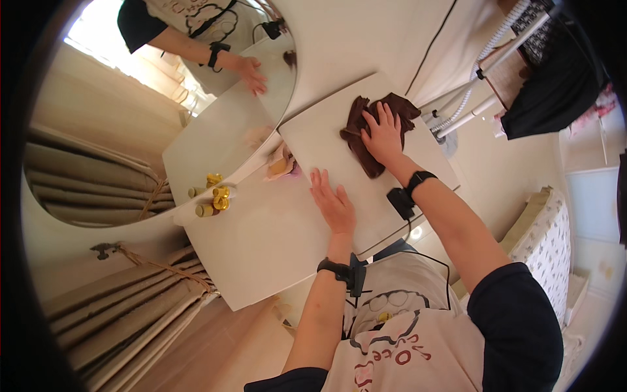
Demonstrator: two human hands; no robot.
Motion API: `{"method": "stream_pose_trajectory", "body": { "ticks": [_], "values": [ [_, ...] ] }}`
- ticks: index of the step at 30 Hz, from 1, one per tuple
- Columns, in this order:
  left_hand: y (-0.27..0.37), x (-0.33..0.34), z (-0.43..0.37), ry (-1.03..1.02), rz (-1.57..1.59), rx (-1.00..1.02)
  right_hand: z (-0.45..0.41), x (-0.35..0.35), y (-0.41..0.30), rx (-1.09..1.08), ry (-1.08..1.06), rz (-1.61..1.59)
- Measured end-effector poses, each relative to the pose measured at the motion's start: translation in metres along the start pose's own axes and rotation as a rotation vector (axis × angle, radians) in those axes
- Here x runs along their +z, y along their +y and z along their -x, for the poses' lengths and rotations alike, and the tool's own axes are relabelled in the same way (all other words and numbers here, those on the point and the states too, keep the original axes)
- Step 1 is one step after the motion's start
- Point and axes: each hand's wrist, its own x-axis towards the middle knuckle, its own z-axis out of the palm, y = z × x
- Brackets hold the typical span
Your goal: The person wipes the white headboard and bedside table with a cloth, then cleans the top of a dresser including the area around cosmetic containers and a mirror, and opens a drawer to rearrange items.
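A crumpled dark brown cloth (358, 147) lies on the raised white panel of a dressing table (411, 171). Palm down on top of it, my right hand (383, 136) holds the cloth against the panel, fingers somewhat spread. My left hand (334, 203) rests near the panel's left edge, fingers extended and nothing in its grasp. Beyond its fingertips, a small pinkish item with a tan centre (280, 165) sits beside the panel, partly hidden by the edge.
A large round mirror (147, 147) leans over the table's back left. Several small gold-capped bottles (215, 202) stand below it. Tied curtains (161, 304) hang at left. A metal stand with a ribbed hose (470, 93) and a floral-covered bed (543, 245) are to the right.
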Motion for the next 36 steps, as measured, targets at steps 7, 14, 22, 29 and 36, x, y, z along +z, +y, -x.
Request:
{"method": "stream_pose_trajectory", "body": {
  "ticks": [7,14,22,29,36],
  "values": [
    [-0.009,0.0,0.002,0.048,0.104,-0.069,-0.011,0.01,-0.093,-0.359,-0.255,-0.256],
    [0.0,-0.005,-0.002,0.107,0.168,-0.052,-0.023,0.025,-0.108,-0.391,-0.179,-0.216],
    [-0.003,0.0,0.001,0.066,0.148,-0.02,-0.019,0.028,-0.107,-0.572,-0.247,-0.373],
    [-0.005,0.004,0.004,0.133,0.18,0.058,0.075,-0.034,-0.051,-0.435,-0.246,-0.448],
    [-0.004,0.004,0.007,0.052,0.106,0.063,0.171,-0.101,0.036,0.013,-0.01,-0.3]
  ]
}}
